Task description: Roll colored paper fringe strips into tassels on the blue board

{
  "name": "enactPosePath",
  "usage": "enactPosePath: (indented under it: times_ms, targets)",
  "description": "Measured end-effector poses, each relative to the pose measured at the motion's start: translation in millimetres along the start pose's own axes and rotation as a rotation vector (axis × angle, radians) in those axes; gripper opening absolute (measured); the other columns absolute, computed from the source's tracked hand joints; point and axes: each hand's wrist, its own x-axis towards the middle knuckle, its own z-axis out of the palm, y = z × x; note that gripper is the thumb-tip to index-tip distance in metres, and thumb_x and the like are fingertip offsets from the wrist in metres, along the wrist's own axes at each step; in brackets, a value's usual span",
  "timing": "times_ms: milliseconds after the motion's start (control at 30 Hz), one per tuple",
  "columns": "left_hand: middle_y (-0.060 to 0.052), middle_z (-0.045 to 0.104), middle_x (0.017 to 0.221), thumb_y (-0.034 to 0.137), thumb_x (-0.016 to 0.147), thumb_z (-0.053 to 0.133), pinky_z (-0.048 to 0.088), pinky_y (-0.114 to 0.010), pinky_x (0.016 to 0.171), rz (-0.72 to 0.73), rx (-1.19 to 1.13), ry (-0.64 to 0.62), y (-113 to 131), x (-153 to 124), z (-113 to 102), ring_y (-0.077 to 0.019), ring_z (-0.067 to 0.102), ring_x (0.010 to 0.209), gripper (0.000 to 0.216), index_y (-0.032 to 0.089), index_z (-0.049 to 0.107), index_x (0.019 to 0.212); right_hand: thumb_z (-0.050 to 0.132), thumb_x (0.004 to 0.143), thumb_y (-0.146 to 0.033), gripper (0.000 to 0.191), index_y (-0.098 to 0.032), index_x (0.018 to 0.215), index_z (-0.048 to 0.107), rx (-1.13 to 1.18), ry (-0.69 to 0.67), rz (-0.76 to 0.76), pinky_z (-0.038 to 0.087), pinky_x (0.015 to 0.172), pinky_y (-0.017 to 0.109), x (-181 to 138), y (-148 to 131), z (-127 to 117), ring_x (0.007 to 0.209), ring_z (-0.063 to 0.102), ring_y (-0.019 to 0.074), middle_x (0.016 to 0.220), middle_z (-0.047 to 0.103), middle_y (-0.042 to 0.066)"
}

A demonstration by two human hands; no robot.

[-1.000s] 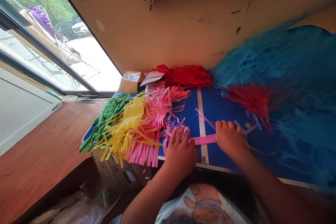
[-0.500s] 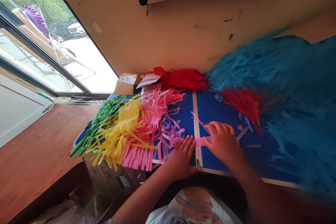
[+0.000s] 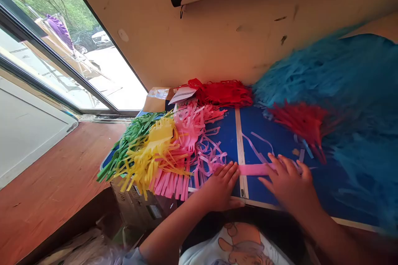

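Pink strip (image 3: pixel 253 169), lying flat across the pale band (image 3: pixel 239 145) of the blue table (image 3: pixel 259 122), between both hands! The left hand (image 3: pixel 219 188) lies palm down over its left end, fingers together, thumb out to the side, laid on rather than clamped. And the right hand (image 3: pixel 292 186) is over the other end, fingers spread wide, nothing pinched! Lilac ribbons (image 3: pixel 209 155) tangle just beyond the left hand, beside pink fringe (image 3: pixel 188 126); yellow fringe (image 3: pixel 160 132) sits farther left.
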Motion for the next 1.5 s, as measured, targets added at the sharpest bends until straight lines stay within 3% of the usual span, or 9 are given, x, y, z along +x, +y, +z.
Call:
enactPosePath:
  times_ms: [100,200,367,567,700,933,1200,1333,1500]
  targets:
    - [-0.011,0.036,0.141,0.051,0.088,0.04,0.026,-0.037,0.105,-0.098,-0.038,0.065,4.3,6.4,-2.2,-0.0218,0.028,0.131,0.061,0.011,0.031,0.134,0.044,0.086,-0.016,0.023,-0.021,0.094,0.065,0.061,0.027,-0.173,0.029,0.086,0.041,7.7,-11.4,0.5,0.09,0.055,0.0221,0.1,0.066,0.006]
    - [-0.006,0.051,0.127,0.033,0.089,0.044,0.037,-0.033,0.095,-0.18,0.013,0.103,6.6,19.7,-4.1,-0.0199,0.044,0.117,0.036,0.016,0.046,0.121,0.042,0.083,-0.007,0.025,-0.018,0.084,0.064,0.087,0.029,-0.297,0.031,0.078,0.034,13.5,-17.2,10.8,0.078,0.055,0.0183,0.08,0.065,0.004]
    - [-0.006,0.06,0.102,0.023,0.088,0.046,0.042,-0.034,0.077,-0.103,0.24,0.077,1.4,41.6,-3.2,-0.0211,0.052,0.092,0.015,0.016,0.057,0.095,0.039,0.082,-0.003,0.026,-0.016,0.076,0.061,0.08,0.076,-0.337,0.029,0.069,0.032,19.6,-10.2,20.9,0.07,0.052,0.0166,0.073,0.06,0.004]
    - [-0.006,0.059,0.095,0.016,0.091,0.042,0.039,-0.031,0.072,0.09,0.379,0.152,-5.5,47.6,-2.9,-0.0193,0.051,0.088,0.015,0.014,0.057,0.089,0.042,0.084,-0.015,0.02,-0.016,0.072,0.059,0.199,0.177,-0.283,0.027,0.064,0.03,22.7,-8.1,24.6,0.066,0.048,0.0176,0.067,0.056,0.004]
    - [-0.005,0.059,0.092,0.018,0.091,0.043,0.037,-0.03,0.065,0.064,0.366,0.166,-9.5,47.3,3.9,-0.0176,0.051,0.08,0.014,0.016,0.056,0.089,0.043,0.082,-0.01,0.021,-0.018,0.068,0.057,0.197,0.218,-0.311,0.026,0.063,0.031,25.8,-10.8,28.8,0.065,0.046,0.0179,0.065,0.054,0.003]
    - [-0.002,0.059,0.09,0.024,0.091,0.044,0.036,-0.032,0.067,-0.013,0.331,0.166,-6.7,48.8,4.3,-0.0178,0.051,0.078,0.013,0.018,0.055,0.089,0.036,0.081,-0.005,0.027,-0.018,0.065,0.053,0.177,0.24,-0.333,0.026,0.061,0.031,28.4,-11.0,33.0,0.061,0.043,0.0177,0.062,0.052,0.004]
    - [-0.002,0.056,0.088,0.02,0.092,0.038,0.037,-0.031,0.064,0.065,0.334,0.182,-4.8,40.4,6.6,-0.0167,0.05,0.076,0.017,0.018,0.054,0.087,0.025,0.089,-0.012,0.036,-0.019,0.066,0.052,0.326,0.306,-0.376,0.025,0.061,0.031,22.7,-11.5,54.4,0.06,0.043,0.0164,0.062,0.05,0.003]
    - [-0.005,0.054,0.079,0.018,0.09,0.041,0.036,-0.029,0.057,0.04,0.345,0.114,-1.6,31.8,3.1,-0.0168,0.052,0.071,0.018,0.016,0.056,0.081,0.028,0.09,-0.013,0.036,-0.019,0.064,0.052,0.263,0.23,-0.396,0.025,0.06,0.031,16.3,-2.3,53.1,0.06,0.044,0.016,0.06,0.049,0.003]
    - [-0.006,0.057,0.082,0.018,0.089,0.044,0.04,-0.028,0.058,-0.026,0.348,0.042,-3.6,22.7,-4.9,-0.018,0.055,0.075,0.014,0.013,0.057,0.09,0.035,0.089,-0.015,0.031,-0.019,0.066,0.056,0.214,0.219,-0.369,0.025,0.059,0.03,9.4,10.8,40.9,0.058,0.043,0.0147,0.059,0.049,0.002]
